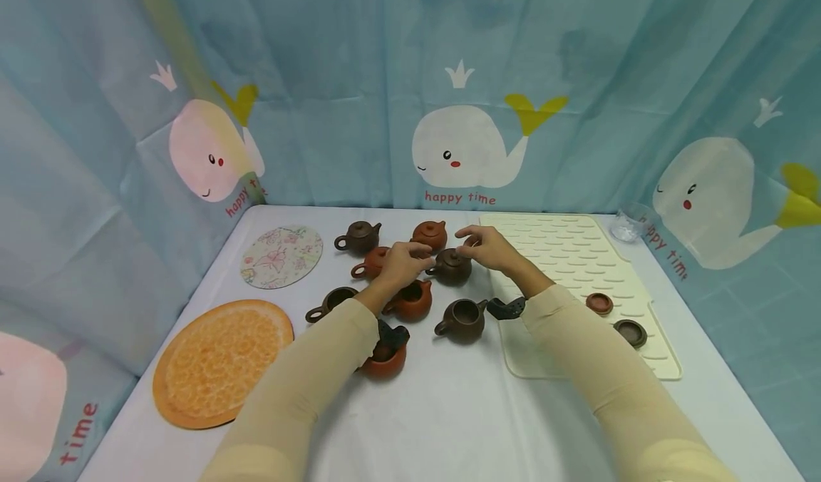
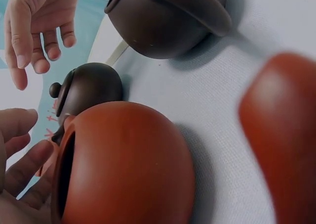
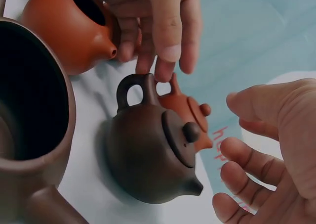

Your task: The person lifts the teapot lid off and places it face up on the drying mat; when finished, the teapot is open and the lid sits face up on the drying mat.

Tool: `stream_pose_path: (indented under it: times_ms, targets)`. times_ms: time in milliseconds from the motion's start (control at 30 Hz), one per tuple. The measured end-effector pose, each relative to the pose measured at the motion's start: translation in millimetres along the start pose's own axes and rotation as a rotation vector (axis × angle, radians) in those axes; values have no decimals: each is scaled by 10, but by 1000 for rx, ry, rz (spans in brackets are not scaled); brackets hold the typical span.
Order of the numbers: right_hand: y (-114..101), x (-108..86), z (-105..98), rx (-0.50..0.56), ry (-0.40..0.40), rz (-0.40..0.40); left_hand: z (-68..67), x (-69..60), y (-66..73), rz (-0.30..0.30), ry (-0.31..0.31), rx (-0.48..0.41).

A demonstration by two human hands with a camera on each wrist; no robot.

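A dark brown lidded teapot (image 1: 452, 271) stands between my two hands, its knobbed lid (image 3: 177, 139) seated on top. My left hand (image 1: 401, 264) hovers beside its handle (image 3: 131, 88), fingers loosely bent and grasping nothing; whether a fingertip touches the handle I cannot tell. On the spout side, my right hand (image 1: 490, 248) is held apart from the pot with relaxed, spread fingers. An orange-red lidless teapot (image 2: 128, 159) sits just below my left hand. Nearer me is a brown lidless teapot (image 1: 463, 323). Behind the dark pot stands a red lidded teapot (image 1: 429, 234).
Other teapots stand at left: a dark lidded one (image 1: 359, 238), a red one (image 1: 370, 264), a dark lidless one (image 1: 336, 299) and a red one (image 1: 386, 364). Two lids (image 1: 599, 303) lie on a cream mat (image 1: 545, 236). Round mats (image 1: 221, 364) lie left; a clear cup (image 1: 627, 227) stands far right.
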State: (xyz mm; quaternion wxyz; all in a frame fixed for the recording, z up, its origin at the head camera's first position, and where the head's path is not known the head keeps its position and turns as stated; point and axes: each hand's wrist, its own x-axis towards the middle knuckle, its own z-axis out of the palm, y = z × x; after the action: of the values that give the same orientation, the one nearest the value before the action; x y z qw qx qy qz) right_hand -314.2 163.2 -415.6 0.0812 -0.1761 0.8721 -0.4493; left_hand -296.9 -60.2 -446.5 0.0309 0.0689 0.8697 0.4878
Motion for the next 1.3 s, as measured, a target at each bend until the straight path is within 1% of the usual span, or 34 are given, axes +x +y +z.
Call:
stream_pose_path:
  times_ms: [33,67,200,267,300,467,600,700,833,1067,1167,1300]
  targets:
    - [12,13,13,1,-3,3,2,7,-3,-11,-7,7]
    - [-30,0,17,8,-12,8,2,10,-3,-19,-12,17]
    - [-4,30,70,14,-19,25,1,19,1,-42,-37,47]
    - [2,40,98,13,-24,34,13,29,-12,-50,-38,60]
    - [59,71,120,6,-20,36,21,37,-18,-54,-37,67]
    - [91,105,173,-35,-16,44,56,62,-45,-66,-35,101]
    - [98,132,190,-85,-1,31,61,72,-40,-55,-33,124]
    - [93,141,193,-153,1,12,66,83,-43,-57,-31,127]
    - [88,142,203,-250,2,-6,75,97,-50,-70,-36,114]
    - [85,152,236,-335,43,-45,79,98,-43,-78,-35,81]
    - [83,147,244,-342,65,-44,83,91,-43,-94,-40,80]
    - [59,115,236,-273,123,6,88,90,-37,-102,-36,88]
